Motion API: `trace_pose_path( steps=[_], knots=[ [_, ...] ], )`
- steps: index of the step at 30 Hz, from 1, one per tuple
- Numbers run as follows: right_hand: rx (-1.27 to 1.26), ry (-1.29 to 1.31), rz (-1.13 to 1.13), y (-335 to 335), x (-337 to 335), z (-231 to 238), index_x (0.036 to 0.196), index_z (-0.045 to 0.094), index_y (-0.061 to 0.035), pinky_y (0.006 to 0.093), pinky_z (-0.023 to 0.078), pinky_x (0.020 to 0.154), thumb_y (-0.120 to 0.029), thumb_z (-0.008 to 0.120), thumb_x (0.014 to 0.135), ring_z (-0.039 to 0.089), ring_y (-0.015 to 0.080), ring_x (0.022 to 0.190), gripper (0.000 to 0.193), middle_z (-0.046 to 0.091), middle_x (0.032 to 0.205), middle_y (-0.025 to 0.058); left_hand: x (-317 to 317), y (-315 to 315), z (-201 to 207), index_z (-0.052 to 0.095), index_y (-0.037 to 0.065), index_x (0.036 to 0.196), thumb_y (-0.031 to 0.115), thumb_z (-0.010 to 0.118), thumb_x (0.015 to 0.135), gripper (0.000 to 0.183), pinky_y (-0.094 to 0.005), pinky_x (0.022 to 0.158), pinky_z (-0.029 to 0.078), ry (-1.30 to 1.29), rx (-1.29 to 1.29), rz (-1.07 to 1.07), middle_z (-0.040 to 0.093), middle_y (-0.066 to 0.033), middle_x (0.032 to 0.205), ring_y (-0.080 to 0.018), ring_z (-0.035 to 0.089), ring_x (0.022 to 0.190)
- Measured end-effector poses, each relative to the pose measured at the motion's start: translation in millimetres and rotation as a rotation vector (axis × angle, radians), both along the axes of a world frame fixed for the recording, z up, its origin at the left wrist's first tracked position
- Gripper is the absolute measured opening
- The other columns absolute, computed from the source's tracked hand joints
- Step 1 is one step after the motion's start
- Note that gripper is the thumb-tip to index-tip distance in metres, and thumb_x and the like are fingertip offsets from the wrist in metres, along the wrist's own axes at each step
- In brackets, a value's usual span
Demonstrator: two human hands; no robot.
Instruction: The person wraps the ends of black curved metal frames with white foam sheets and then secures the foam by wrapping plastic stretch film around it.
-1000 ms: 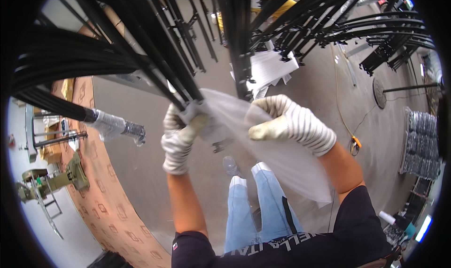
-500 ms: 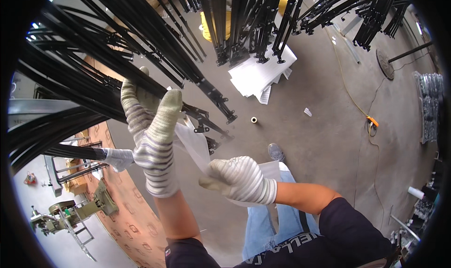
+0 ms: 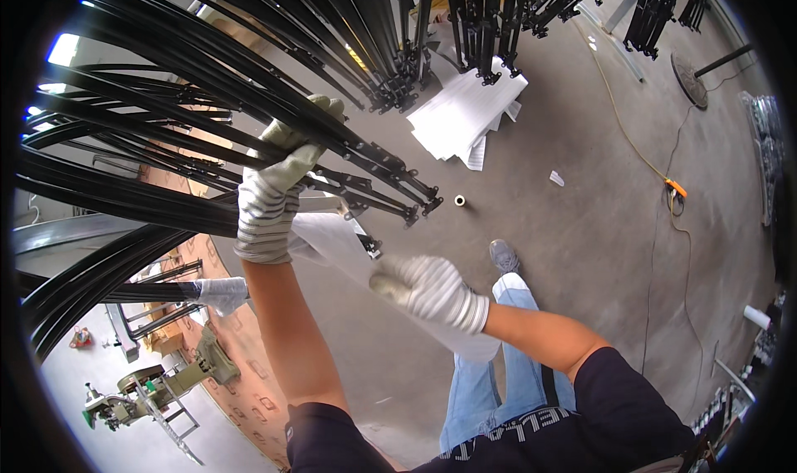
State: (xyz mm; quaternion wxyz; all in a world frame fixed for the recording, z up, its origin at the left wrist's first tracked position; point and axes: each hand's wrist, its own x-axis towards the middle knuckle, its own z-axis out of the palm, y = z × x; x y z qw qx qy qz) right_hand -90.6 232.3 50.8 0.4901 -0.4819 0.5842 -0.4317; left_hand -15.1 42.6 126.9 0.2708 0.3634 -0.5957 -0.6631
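Observation:
My left hand (image 3: pixel 270 191), in a striped white-and-grey knit glove, is closed around black metal bars (image 3: pixel 378 159) with small brackets at their ends. The bars hang in a long bundle that slants from the upper left down to the middle. My right hand (image 3: pixel 436 292), gloved alike and slightly blurred, is closed on a thin white translucent sheet (image 3: pixel 332 242), perhaps foam wrap. The sheet stretches from under the bar ends, behind the right hand and down toward my legs. Its upper end lies close to my left wrist.
More black bars (image 3: pixel 486 25) hang along the top. White sheets (image 3: pixel 465 116) lie stacked on the concrete floor, near a small roll (image 3: pixel 460 200). An orange connector (image 3: pixel 677 188) and cable lie at right. A green machine (image 3: pixel 158 382) stands lower left, beside a wrapped bar end (image 3: pixel 222 295).
My left hand has gone from spread fingers beside the bars to a grip around them, moving up and right. My right hand has risen slightly, still with the white sheet.

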Motion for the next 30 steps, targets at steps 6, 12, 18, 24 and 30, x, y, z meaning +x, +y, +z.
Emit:
trace_pose_path(
  steps=[6, 12, 18, 24, 30],
  knots=[
    [0.306, -0.274, -0.098, -28.5, -29.2, -36.0, 0.091, 0.061, -0.0032, 0.0219, 0.045, 0.068, -0.015, 0.066, 0.073, 0.053, 0.0054, 0.074, 0.022, 0.061, 0.078, -0.0007, 0.9, 4.9, -4.3, 0.042, -0.007, 0.12, 0.015, 0.064, 0.073, 0.056, -0.0382, 0.096, 0.038, 0.222, 0.051, -0.256, 0.051, -0.0208, 0.117, -0.0307, 0.048, 0.111],
    [0.347, -0.078, -0.042, -29.0, -45.6, -35.3, 0.086, 0.061, -0.0034, 0.0223, 0.044, 0.063, -0.016, 0.064, 0.075, 0.051, 0.0049, 0.066, 0.017, 0.057, 0.069, -0.0017, -8.3, 22.7, -30.9, 0.058, 0.0, 0.104, 0.009, 0.061, 0.077, 0.028, -0.0247, 0.077, 0.047, 0.067, -0.094, -0.041, 0.062, -0.009, 0.096, -0.0141, 0.058, 0.083],
    [0.131, 0.142, -0.017, -11.9, -52.5, -17.2, 0.09, 0.063, -0.0037, 0.025, 0.047, 0.062, -0.018, 0.066, 0.074, 0.059, 0.0125, 0.064, 0.022, 0.063, 0.071, 0.0085, -8.0, 26.6, -27.2, 0.06, 0.001, 0.1, 0.011, 0.065, 0.076, 0.026, -0.0217, 0.069, 0.047, 0.025, -0.122, -0.105, 0.063, -0.0052, 0.087, -0.0089, 0.056, 0.075],
    [0.077, 0.182, 0.086, -4.2, -56.8, -12.5, 0.09, 0.064, -0.0045, 0.0251, 0.048, 0.061, -0.021, 0.066, 0.074, 0.062, 0.0147, 0.066, 0.023, 0.064, 0.075, 0.0113, 7.1, 13.9, -45.9, 0.056, 0.002, 0.102, 0.018, 0.074, 0.068, 0.042, -0.0245, 0.066, 0.049, 0.261, -0.075, -0.324, 0.06, -0.0102, 0.091, -0.0151, 0.057, 0.074],
    [-0.066, 0.303, 0.09, -5.3, -62.5, -11.8, 0.086, 0.062, -0.0114, 0.0304, 0.046, 0.059, -0.026, 0.061, 0.077, 0.059, 0.0218, 0.063, 0.018, 0.061, 0.07, 0.0088, 5.4, 31.5, -31.7, 0.057, 0.004, 0.094, 0.025, 0.076, 0.065, 0.041, -0.0262, 0.06, 0.05, 0.203, 0.074, -0.16, 0.061, -0.0109, 0.087, -0.0166, 0.059, 0.074]
  ],
)
